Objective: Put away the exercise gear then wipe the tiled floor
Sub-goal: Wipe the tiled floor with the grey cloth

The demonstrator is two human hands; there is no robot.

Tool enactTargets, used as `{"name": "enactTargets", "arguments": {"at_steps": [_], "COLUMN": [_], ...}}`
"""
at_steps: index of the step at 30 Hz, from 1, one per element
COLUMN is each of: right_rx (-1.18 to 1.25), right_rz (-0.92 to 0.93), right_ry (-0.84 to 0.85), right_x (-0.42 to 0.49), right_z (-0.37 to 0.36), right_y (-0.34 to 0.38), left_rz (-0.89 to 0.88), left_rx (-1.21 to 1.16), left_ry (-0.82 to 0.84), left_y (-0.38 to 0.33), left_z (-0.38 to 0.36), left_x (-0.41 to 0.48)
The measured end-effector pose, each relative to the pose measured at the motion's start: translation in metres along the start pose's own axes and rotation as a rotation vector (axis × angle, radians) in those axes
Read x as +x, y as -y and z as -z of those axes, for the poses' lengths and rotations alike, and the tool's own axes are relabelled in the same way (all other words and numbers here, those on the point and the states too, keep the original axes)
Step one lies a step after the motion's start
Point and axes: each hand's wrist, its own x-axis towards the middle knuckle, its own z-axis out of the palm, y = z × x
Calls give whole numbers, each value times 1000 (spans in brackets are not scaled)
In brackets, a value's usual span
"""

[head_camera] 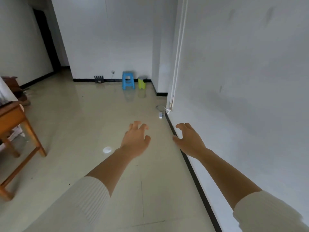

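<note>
Both my arms reach forward over the glossy beige tiled floor [93, 124]. My left hand [136, 139] hovers above the tiles with fingers curled and spread, holding nothing. My right hand [189, 139] is beside it near the black skirting of the right wall, fingers apart and empty. White ribbed sleeves cover both forearms. No exercise gear is recognisable in this view.
A wooden table [15, 128] stands at the left. At the far wall are a blue plastic stool [128, 80], a yellow-green bin [141, 83] and a black router [99, 79]. A white power strip with cable [160, 114] lies by the right wall. A dark doorway [46, 39] opens far left.
</note>
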Motion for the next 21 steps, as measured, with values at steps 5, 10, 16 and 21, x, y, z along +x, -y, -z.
{"name": "enactTargets", "arguments": {"at_steps": [5,10,16,21], "right_rx": [-7,-37,-21,-91], "right_rz": [67,122,156,172], "right_ry": [90,156,202,237], "right_x": [116,249,434,578], "right_z": [-60,-138,-223,-269], "right_y": [24,55,119,154], "left_rz": [126,211,297,341], "left_rx": [26,81,92,87], "left_ry": [0,-15,-42,-41], "left_y": [74,174,310,395], "left_z": [-4,-12,6,16], "left_x": [82,177,329,457]}}
